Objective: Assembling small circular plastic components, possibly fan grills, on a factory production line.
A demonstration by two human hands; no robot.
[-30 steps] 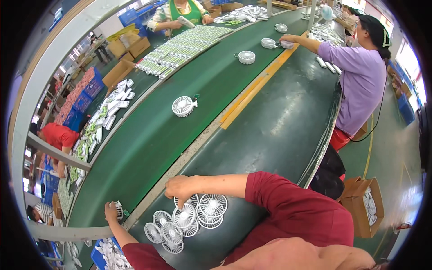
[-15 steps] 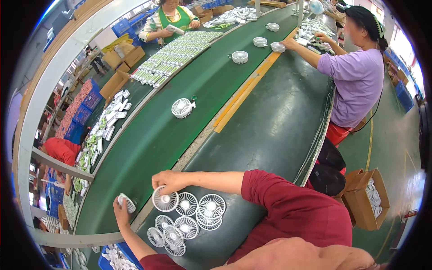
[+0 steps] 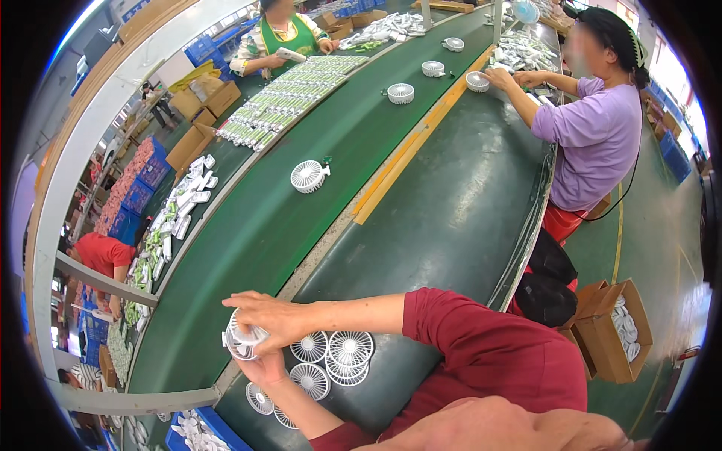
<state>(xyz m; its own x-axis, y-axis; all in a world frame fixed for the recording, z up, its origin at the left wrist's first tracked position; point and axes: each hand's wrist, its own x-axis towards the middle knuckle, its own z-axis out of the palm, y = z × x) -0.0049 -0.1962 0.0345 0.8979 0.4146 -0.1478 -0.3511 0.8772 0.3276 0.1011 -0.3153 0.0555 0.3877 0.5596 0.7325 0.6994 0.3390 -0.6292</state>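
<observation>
My left hand (image 3: 265,370) grips a small white fan head (image 3: 230,340) from below, at the near edge of the conveyor belt. Over its top, my right hand (image 3: 269,322) has its fingers curled on a round white fan grille (image 3: 252,338). Grille and fan head meet between the two hands, which partly cover them; whether they are locked together cannot be seen. Beside my wrists, several loose white grilles (image 3: 310,380) lie on the dark green worktop, some overlapping and some hidden by my left forearm.
The green belt (image 3: 226,255) carries several white fans (image 3: 308,177). A yellow strip (image 3: 398,161) borders it. Two co-workers, in a purple top (image 3: 594,143) and a green apron (image 3: 289,41), handle parts. A blue bin (image 3: 218,428) stands lower left, a cardboard box (image 3: 609,334) on the right floor.
My left hand has brought the fan head rightward to my right hand. My right hand has moved left with the grille onto it. The co-worker's hands at right have shifted.
</observation>
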